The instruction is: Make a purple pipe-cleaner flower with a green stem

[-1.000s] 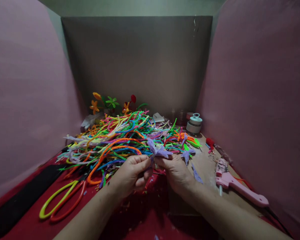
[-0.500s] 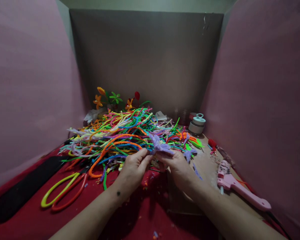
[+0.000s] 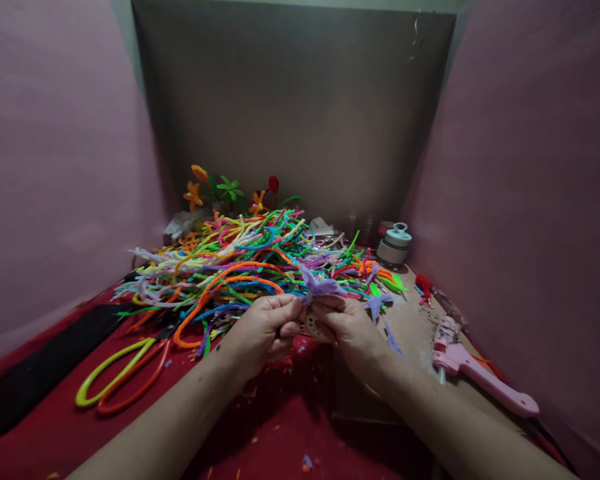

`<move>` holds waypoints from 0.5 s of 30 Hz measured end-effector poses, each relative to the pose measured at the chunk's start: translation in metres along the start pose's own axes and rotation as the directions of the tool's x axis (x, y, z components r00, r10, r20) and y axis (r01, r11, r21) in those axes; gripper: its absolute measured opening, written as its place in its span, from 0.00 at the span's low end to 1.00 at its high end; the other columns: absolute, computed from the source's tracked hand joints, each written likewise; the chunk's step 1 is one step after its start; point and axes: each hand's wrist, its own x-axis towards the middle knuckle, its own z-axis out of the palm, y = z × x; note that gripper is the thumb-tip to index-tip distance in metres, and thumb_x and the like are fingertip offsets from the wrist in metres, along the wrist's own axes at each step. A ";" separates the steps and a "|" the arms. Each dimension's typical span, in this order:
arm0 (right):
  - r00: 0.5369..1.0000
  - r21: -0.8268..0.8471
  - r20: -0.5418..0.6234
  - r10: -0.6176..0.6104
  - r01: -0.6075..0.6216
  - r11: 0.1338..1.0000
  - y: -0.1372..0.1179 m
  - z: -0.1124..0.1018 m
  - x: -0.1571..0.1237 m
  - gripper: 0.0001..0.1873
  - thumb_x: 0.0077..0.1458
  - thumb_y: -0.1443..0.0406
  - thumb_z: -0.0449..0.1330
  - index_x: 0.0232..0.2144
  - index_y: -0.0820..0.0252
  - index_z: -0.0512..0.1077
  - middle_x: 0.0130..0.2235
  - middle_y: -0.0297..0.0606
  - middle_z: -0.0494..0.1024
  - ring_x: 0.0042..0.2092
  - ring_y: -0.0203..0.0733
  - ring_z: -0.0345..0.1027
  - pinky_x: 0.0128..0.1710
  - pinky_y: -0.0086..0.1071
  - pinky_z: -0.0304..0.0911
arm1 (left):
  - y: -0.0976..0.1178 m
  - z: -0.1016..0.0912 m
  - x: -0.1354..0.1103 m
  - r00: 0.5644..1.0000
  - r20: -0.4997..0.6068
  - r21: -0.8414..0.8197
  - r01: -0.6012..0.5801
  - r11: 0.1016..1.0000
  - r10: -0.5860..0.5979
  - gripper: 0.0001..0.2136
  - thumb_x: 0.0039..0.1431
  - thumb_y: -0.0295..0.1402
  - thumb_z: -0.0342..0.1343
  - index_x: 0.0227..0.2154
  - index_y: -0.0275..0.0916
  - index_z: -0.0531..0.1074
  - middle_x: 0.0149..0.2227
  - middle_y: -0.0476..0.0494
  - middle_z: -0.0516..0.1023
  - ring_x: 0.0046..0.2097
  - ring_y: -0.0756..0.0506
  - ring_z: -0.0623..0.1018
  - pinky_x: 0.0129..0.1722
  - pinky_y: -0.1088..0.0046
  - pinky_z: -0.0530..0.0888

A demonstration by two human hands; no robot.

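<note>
A purple pipe-cleaner flower (image 3: 320, 285) is held up between my two hands, its fuzzy petals spreading above the fingertips. My left hand (image 3: 273, 327) pinches it low on the left side, thumb against the curled fingers. From the right, my right hand (image 3: 347, 327) grips the flower's base with bent fingers. The part between the fingertips is hidden. Just behind lies a big heap of colourful pipe cleaners (image 3: 245, 250). More purple petal pieces (image 3: 377, 303) rest to the right of my right hand.
Scissors (image 3: 125, 377) with yellow and red handles lie at left beside a black strip (image 3: 50, 363). A pink glue gun (image 3: 480, 373) lies at right on the cardboard (image 3: 417, 320). A lidded jar (image 3: 395, 245) and pipe-cleaner flowers (image 3: 230, 188) stand behind. Pink walls flank both sides.
The flower has turned a little, its petals now standing more upright. My left hand has rotated, showing its curled lower fingers. The view has shifted slightly.
</note>
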 end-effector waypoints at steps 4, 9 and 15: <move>0.999 0.083 0.007 0.036 -0.037 0.996 -0.004 0.001 0.001 0.09 0.41 0.64 0.64 0.20 0.64 0.69 0.18 0.28 0.59 0.21 0.28 0.43 0.22 0.28 0.39 | 0.002 0.001 -0.002 0.999 0.026 -0.099 0.049 0.994 -0.047 0.11 0.55 0.39 0.53 0.24 0.38 0.62 0.14 0.59 0.54 0.13 0.59 0.46 0.10 0.84 0.46; 0.997 0.171 0.060 0.057 -0.066 0.983 -0.004 0.001 0.001 0.09 0.41 0.63 0.65 0.19 0.64 0.71 0.19 0.30 0.64 0.21 0.28 0.47 0.21 0.27 0.41 | 0.001 0.003 -0.001 0.998 0.061 -0.124 0.041 0.991 -0.033 0.11 0.55 0.38 0.53 0.24 0.37 0.63 0.14 0.58 0.55 0.13 0.60 0.47 0.10 0.85 0.47; 0.985 0.184 0.124 0.118 -0.140 0.973 0.000 -0.006 0.002 0.10 0.43 0.62 0.64 0.22 0.65 0.72 0.20 0.31 0.67 0.19 0.25 0.43 0.19 0.26 0.37 | 0.000 -0.001 -0.003 0.989 0.137 -0.155 0.081 0.985 -0.060 0.09 0.57 0.35 0.50 0.25 0.35 0.65 0.14 0.58 0.55 0.13 0.59 0.47 0.11 0.84 0.48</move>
